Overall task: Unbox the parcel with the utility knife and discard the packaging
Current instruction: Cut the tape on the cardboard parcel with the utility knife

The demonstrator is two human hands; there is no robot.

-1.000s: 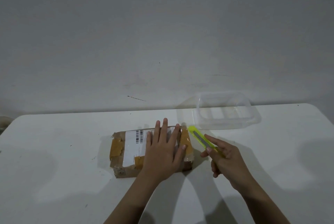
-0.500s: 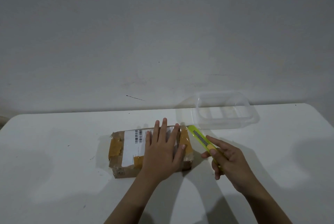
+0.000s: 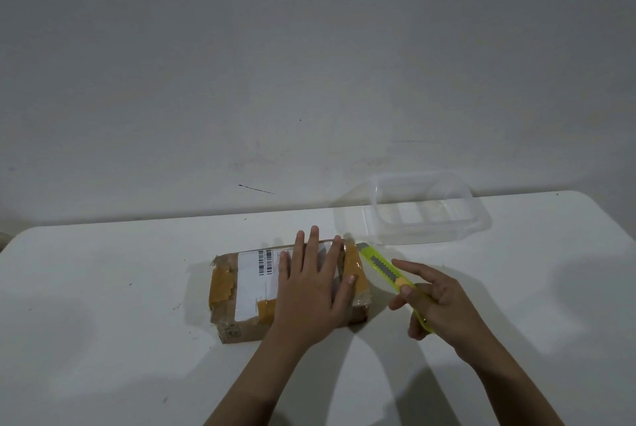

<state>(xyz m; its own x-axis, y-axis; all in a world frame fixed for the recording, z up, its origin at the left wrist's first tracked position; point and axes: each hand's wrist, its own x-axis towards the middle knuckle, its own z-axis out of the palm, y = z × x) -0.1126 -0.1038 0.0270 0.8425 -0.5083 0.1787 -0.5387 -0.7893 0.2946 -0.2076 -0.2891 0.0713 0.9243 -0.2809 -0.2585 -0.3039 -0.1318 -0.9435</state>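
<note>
A brown cardboard parcel (image 3: 241,291) with tan tape and a white barcode label lies on the white table (image 3: 120,322). My left hand (image 3: 313,291) presses flat on its right half, fingers straight and spread. Just right of the parcel, my right hand (image 3: 440,301) grips a yellow-green utility knife (image 3: 382,265). The knife's front end points up-left and sits at the parcel's far right corner. My thumb lies on the knife's slider, and the index finger is stretched out beside the handle.
A clear plastic container (image 3: 426,210) stands on the table behind the knife, near the wall. The grey wall runs along the table's far edge.
The knife's tip has slid slightly nearer the parcel's far right corner, and my right hand has shifted a little on the handle. My left hand stays pressed on the parcel.
</note>
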